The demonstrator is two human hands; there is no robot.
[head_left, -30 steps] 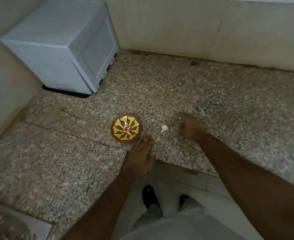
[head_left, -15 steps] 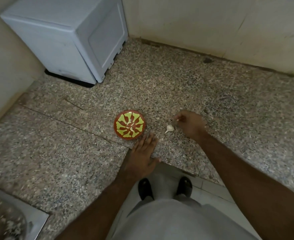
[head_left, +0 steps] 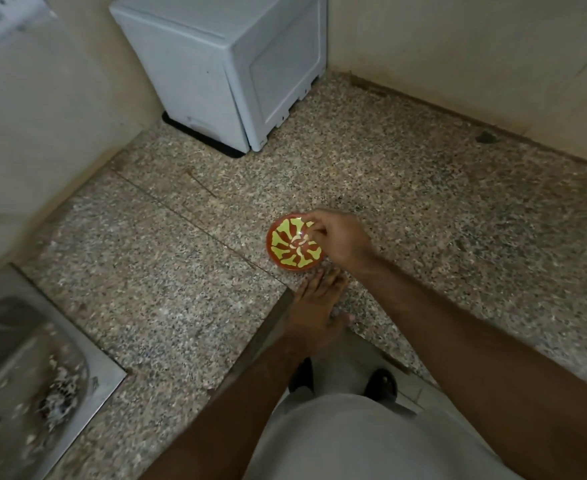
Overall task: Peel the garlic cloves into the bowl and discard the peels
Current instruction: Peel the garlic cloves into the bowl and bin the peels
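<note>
Garlic cloves point(head_left: 299, 244), pale and peeled, lie in my bowl point(head_left: 278, 252) mid-desk point(head_left: 167, 271), near its front edge. Open granite right and left. Left hand point(head_left: 314, 311) flat, relaxed at the edge; right hand point(head_left: 340, 240) over the bowl, fingertips pinched; on what, I cannot tell.

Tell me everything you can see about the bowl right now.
The bowl is small, round and shallow, red-orange with a yellow-green pattern radiating from its centre, and looks glossy. It sits upright on the speckled counter, near the front edge. A few pale peeled cloves lie inside. The right hand hangs over its right rim, fingertips curled down above the cloves; whether it touches the bowl is unclear. The left hand rests flat just in front, fingertips close to the rim.
</note>
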